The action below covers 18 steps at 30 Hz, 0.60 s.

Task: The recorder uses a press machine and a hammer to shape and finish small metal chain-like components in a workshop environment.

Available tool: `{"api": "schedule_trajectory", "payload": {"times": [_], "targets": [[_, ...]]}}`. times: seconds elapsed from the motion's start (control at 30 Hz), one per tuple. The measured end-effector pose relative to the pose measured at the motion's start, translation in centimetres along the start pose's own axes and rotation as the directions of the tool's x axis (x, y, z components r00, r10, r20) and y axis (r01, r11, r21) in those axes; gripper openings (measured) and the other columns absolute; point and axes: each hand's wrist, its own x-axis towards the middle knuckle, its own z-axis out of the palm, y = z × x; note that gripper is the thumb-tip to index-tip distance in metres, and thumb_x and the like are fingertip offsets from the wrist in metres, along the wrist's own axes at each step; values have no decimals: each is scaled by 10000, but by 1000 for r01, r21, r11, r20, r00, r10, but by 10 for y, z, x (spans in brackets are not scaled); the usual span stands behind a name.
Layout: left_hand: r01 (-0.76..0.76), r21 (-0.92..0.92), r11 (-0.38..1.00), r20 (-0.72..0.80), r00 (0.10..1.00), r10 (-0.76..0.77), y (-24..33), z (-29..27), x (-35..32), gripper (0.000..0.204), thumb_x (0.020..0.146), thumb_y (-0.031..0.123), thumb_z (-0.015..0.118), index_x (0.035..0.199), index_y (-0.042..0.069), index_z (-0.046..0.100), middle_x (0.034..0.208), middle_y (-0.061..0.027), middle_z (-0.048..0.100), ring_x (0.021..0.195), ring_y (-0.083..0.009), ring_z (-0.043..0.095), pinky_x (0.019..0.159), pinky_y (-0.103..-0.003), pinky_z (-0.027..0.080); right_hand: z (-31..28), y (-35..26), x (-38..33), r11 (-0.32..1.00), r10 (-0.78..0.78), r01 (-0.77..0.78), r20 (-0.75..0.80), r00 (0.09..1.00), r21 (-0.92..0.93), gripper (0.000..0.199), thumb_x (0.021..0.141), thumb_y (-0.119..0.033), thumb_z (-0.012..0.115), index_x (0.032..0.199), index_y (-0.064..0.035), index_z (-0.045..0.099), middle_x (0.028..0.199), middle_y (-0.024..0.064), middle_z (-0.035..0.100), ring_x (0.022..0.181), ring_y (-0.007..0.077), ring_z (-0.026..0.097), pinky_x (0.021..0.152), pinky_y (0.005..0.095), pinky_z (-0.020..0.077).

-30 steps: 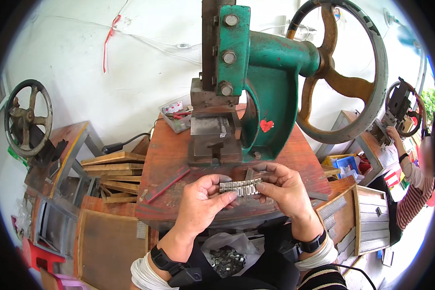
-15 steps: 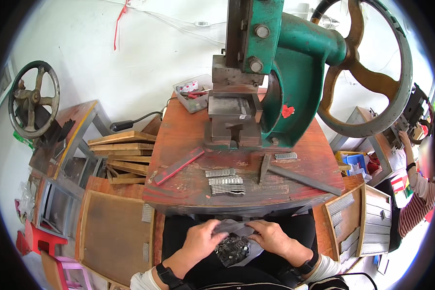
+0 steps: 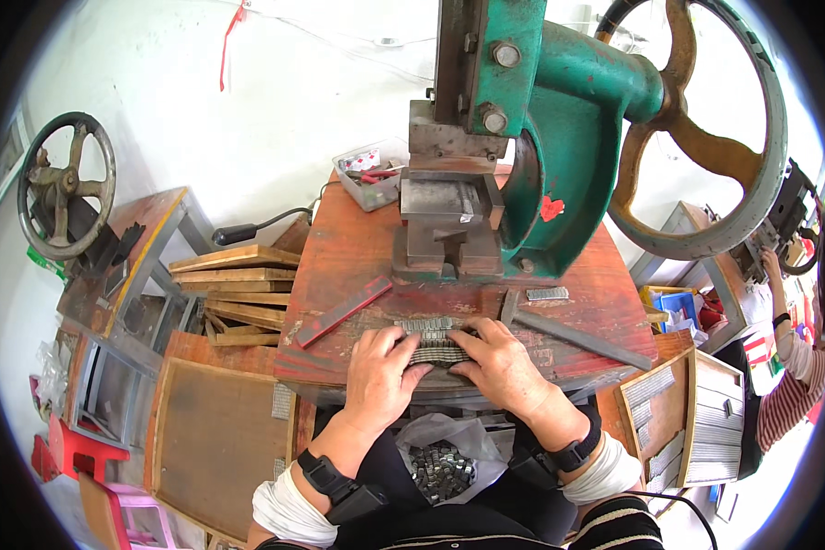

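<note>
At the front edge of the red-brown worktable, my left hand (image 3: 378,371) and my right hand (image 3: 506,365) pinch opposite ends of a stack of ribbed metal strips (image 3: 435,354). Part of the stack is hidden by my fingers. Just behind it lies another grey ribbed strip (image 3: 422,324). Below the table edge, in my lap, a translucent plastic bag (image 3: 486,445) lies spread around many small shiny metal pieces (image 3: 442,472). A hammer (image 3: 577,337) rests right of my right hand, and a red flat bar (image 3: 344,312) lies left of the strips.
A green hand press (image 3: 568,156) with a large wheel stands at the table's back. Beside it is a clear box (image 3: 376,191) of tools. Wooden trays (image 3: 220,449) flank me; the right one (image 3: 710,422) holds metal strips. A person in striped clothing (image 3: 788,403) works at far right.
Both hands have moved from the plastic bag in my lap up to the table and taken hold of the stacked strips. The bag now lies wider around the metal pieces.
</note>
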Motion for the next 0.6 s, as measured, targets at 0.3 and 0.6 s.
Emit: {"api": "schedule_trajectory", "payload": {"times": [0.3,0.6], "targets": [[-40,-75,996,-50,998,36,1,6,-2,380,631,109,804,969,24,655,966,-106,604,931,-339,554,800,-445,450,5,-1,-6,1000,-15,16,-169,986,9,394,676,-42,788,1046,-21,656,1053,169,591,946,346,605,785,410,508],[492,-853,171,418,843,-339,26,-18,5,320,866,-6,704,1152,-62,572,1001,-104,681,842,-96,626,744,-238,523,-31,-17,-7,450,390,-372,196,900,812,393,862,-48,712,1216,50,570,960,73,693,840,117,656,735,246,540]]}}
